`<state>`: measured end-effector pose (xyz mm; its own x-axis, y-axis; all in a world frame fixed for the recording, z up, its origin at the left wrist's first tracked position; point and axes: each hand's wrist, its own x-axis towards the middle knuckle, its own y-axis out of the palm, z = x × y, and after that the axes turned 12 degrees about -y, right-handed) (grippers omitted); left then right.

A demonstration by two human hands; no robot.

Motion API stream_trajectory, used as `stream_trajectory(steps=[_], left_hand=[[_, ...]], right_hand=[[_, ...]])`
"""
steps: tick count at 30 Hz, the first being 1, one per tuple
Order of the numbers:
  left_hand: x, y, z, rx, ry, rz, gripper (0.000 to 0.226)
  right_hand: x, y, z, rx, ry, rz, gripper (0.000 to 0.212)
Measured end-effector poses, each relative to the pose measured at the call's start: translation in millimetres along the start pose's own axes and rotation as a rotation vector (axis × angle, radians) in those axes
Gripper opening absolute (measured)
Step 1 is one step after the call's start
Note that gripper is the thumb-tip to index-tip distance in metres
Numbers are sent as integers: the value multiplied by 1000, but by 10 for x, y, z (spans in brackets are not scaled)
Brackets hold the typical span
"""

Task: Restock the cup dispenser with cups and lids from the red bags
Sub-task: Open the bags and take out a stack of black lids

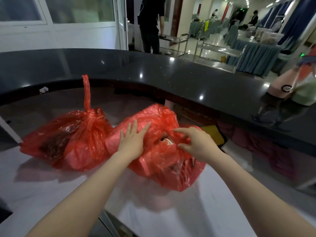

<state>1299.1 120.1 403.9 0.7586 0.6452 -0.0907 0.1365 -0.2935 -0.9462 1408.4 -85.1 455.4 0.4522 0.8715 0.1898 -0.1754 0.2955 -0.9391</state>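
Note:
Two red plastic bags lie on a white work surface [51, 185] below a curved dark counter. The left bag [68, 144] is knotted, one handle standing up. The right bag [160, 151] holds long sleeve-like packs and has a gap at its top where something white shows. My left hand [132, 139] rests flat on the right bag's left side, fingers straight. My right hand [196, 142] pinches the bag's plastic at the gap, with fingers curled. No cup dispenser is in view.
The dark glossy counter [153, 74] curves round the far side. A pink and green container [297, 88] stands on it at the right. A yellow item [213, 134] lies under the counter. A person in black [150, 24] stands beyond, near metal trolleys [205, 48].

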Motion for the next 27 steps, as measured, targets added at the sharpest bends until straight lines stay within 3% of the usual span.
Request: stream_trajectory(steps=[6,10,15,21,23,25,27], left_hand=[[-303,-145,-413,-646,158,-61,58],[-394,-80,-543,-417,174,-163,52],[-362,-48,-456,-384,67,-256,15],[-216,-165,-74,-661,-354,-412,22],[-252,-211,-15,-762,-372,-430,32],[-337,-243,-63,-807,-270,-500,46],[-443,-257,-172,-794,-130,-621,37]], right_hand=[[-133,18,12,39,24,-110,28],[-208,5,22,123,52,-194,18],[-338,-63,-71,206,137,-343,14],[-457,-209,-387,316,479,-494,19],[-514,-208,-409,337,519,-503,18],[-548,-191,-334,261,429,-521,33],[-538,-197,-183,73,144,-594,48]])
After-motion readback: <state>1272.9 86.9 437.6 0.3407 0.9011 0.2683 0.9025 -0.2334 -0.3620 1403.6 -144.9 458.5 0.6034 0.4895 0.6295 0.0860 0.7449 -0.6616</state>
